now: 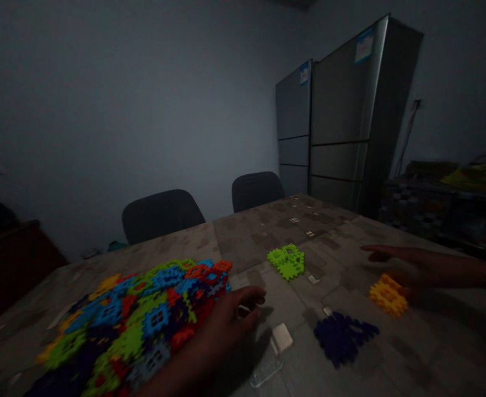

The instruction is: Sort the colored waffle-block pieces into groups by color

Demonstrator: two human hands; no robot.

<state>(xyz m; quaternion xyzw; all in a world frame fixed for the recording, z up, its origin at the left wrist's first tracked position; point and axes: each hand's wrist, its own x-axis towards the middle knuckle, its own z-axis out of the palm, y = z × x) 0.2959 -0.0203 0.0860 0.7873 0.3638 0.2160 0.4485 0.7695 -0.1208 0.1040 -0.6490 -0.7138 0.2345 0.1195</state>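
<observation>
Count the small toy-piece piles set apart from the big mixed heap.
3: a green pile farthest off, a dark purple pile nearest, and a yellow pile by the right hand, which may hide more.

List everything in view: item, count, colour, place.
Mixed toothed pieces: uncountable, multicoloured, heaped at table's left
Green cluster: one, light green, mid-table
Dark cluster: one, dark blue-purple, near side, right of centre
Yellow cluster: one, yellow-orange, by the right hand
Table: one, patterned grey-brown, foreground
Chairs: two, dark, far side
Fridges: two, grey, back right
Wall: pale grey, behind
Cord: one, right wall
Low furniture: one, reddish-brown, far left
Hands: two; left hand beside the heap, right hand over yellow cluster's edge
</observation>
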